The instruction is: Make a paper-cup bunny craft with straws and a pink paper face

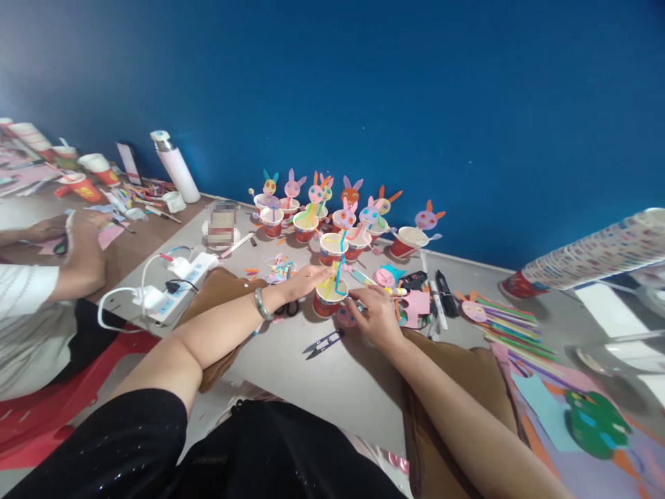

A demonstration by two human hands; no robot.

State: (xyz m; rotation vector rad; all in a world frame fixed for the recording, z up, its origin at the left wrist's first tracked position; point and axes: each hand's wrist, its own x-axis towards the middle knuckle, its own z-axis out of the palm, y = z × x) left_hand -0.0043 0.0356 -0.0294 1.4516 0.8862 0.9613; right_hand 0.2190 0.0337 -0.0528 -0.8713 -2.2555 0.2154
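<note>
A red-and-white paper cup (327, 307) stands on the table in front of me, with bent yellow and blue straws (340, 276) rising from it. My left hand (310, 281) reaches over its left rim, fingers closed together at the yellow straw. At the cup's right side, my right hand (377, 315) has its fingers curled against the wall near the rim; its fingertips are partly hidden. Just behind is another cup (332, 248) with a pink rabbit-eared paper head (348, 215). Thread snips (323, 344) lie in front of the held cup.
Several cups with rabbit heads, including a purple one (426, 219), line the blue wall. A power strip (179, 291) and flask (175, 166) are left; markers (445, 294), straws (514, 322) and stacked cups (592, 253) are right. Another person's hand (86, 232) works at far left.
</note>
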